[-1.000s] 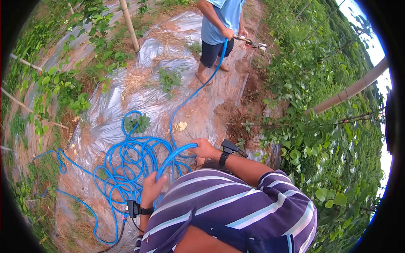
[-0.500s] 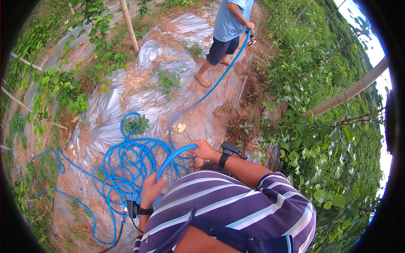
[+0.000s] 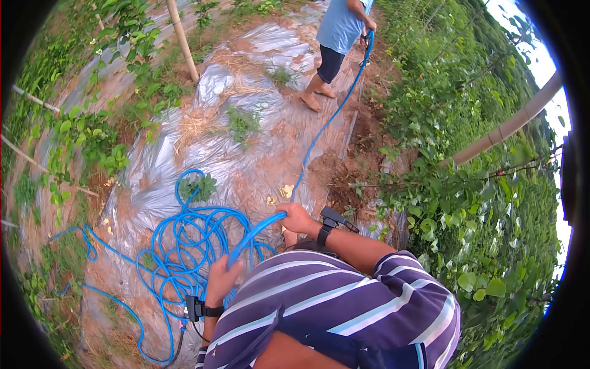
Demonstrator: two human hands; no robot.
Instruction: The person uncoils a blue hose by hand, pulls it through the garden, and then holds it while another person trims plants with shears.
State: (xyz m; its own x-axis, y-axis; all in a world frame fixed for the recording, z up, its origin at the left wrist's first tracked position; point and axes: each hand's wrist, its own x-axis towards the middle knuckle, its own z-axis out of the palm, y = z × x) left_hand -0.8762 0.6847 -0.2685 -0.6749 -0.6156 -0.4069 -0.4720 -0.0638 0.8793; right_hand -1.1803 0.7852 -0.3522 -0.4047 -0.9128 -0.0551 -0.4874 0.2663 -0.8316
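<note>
A blue hose [image 3: 254, 234] spans between my two hands in front of my striped shirt. My right hand [image 3: 295, 218] is wrapped round it at the upper end of that span. Lower and to the left, my left hand [image 3: 222, 274] grips the same hose. Both wrists carry a black strapped device. Tangled loops of the hose [image 3: 178, 246] lie on the ground ahead and to the left of my hands. From near my right hand the hose runs forward to another person [image 3: 340, 37] in a blue shirt and dark shorts, who holds it.
Silver plastic sheeting [image 3: 160, 147] with soil and straw covers the ground. Dense leafy plants [image 3: 455, 246] line the right side, crossed by a thick pole [image 3: 504, 135]. Further poles and vines, including an upright pole [image 3: 183, 40], stand at the left.
The other person has stepped farther ahead. The hose behind that person has drawn straighter and shifted right, away from the coil. My hands have stayed nearly in place.
</note>
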